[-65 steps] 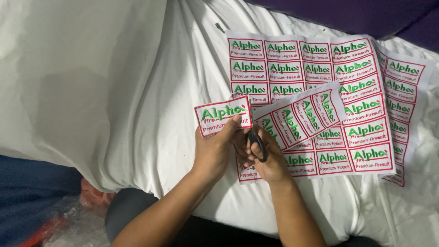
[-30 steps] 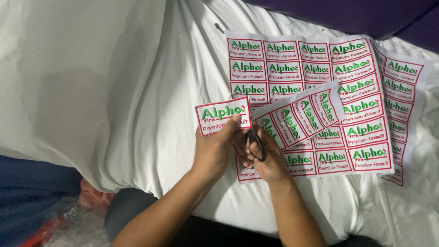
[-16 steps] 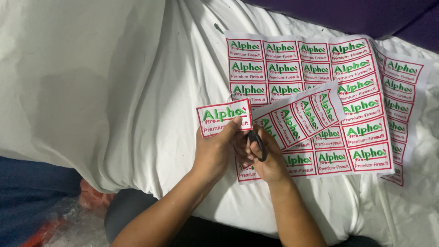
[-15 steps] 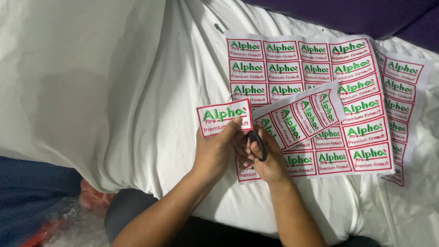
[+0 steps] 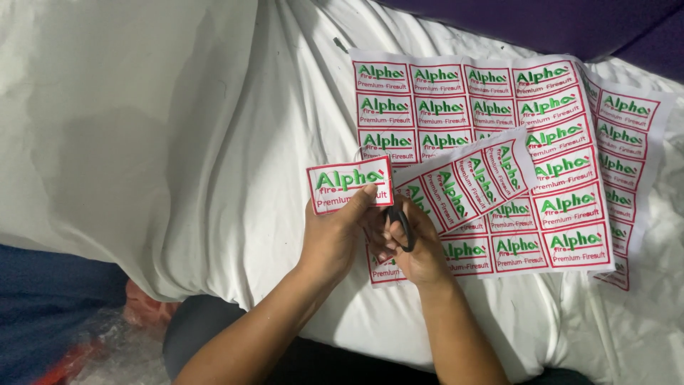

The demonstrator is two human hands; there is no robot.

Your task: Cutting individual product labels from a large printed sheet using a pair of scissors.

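Left hand (image 5: 331, 239) pinching label strip (image 5: 399, 187); right hand (image 5: 420, 246) gripping black scissors (image 5: 401, 224), blades hidden behind strip, above label sheet (image 5: 491, 114) on white cloth (image 5: 178, 142).

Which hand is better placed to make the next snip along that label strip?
Right: the right hand already grips the black scissors at the strip. The left hand pinches the end label.
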